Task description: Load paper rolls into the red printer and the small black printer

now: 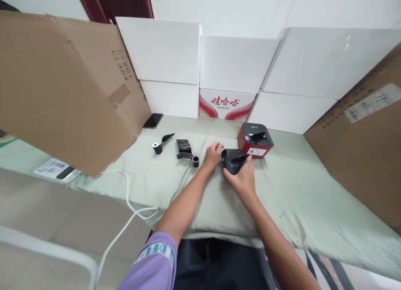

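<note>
A small black printer [229,158] with a dark strip sticking out of its top lies on the cloth in front of me. My right hand [244,177] grips it, thumb at the near left corner and fingers along the right side by the strip. At its far left corner is my left hand [213,155], fingers bent and closed; what they hold, if anything, I cannot make out. Left of that hand lie a black roll [196,161] with a loose tail and a dark glossy sheet [183,146]. Behind the printer stands a red and black label printer [255,140].
Further left are a black roll with a white core [157,147] and a phone [153,120]. White boxes [169,52] line the back; brown cardboard [72,89] rises at the left and more cardboard [363,127] at the right. A white cable [128,190] hangs over the table's front edge.
</note>
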{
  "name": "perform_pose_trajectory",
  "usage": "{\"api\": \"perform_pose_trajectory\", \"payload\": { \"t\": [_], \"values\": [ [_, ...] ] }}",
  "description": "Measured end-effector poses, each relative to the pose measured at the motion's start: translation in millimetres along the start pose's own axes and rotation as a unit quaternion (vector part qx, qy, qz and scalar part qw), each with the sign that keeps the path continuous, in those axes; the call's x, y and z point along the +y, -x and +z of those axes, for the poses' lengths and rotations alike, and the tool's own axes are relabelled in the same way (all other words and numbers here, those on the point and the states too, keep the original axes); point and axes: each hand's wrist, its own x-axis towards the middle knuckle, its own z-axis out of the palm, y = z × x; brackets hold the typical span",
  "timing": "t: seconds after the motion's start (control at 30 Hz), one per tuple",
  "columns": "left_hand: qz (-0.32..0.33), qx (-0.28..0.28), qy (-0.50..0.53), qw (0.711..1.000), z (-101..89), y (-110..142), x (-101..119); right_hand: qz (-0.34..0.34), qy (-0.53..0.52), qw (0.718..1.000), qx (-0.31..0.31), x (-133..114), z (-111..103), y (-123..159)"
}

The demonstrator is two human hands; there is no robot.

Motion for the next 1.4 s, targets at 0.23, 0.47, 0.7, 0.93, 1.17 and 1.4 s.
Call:
{"api": "perform_pose_trajectory", "payload": {
  "t": [0.23,0.47,0.7,0.93,1.17,1.4],
  "values": [
    [-0.014,-0.006,-0.089,0.996,-11.6,-6,-4,0.067,0.100,0.992,0.050,-35,34,-18],
    [0.006,-0.063,-0.123,0.990,-16.4,-10,-7,0.104,0.017,0.994,0.042,-20,21,-25],
    [-0.030,-0.208,0.030,0.977,-36.1,-19,-19,0.100,-0.331,0.931,0.119,9,22,-74],
    [-0.050,-0.307,0.109,0.944,-44.7,-22,-23,0.112,-0.548,0.821,0.118,27,44,-72],
    [-0.086,-0.332,0.138,0.929,-50.7,-21,-17,0.083,-0.549,0.820,0.137,33,50,-71],
    [-0.099,-0.336,0.129,0.928,-50.3,-21,-20,0.085,-0.554,0.816,0.143,32,50,-71]
  ]
}}
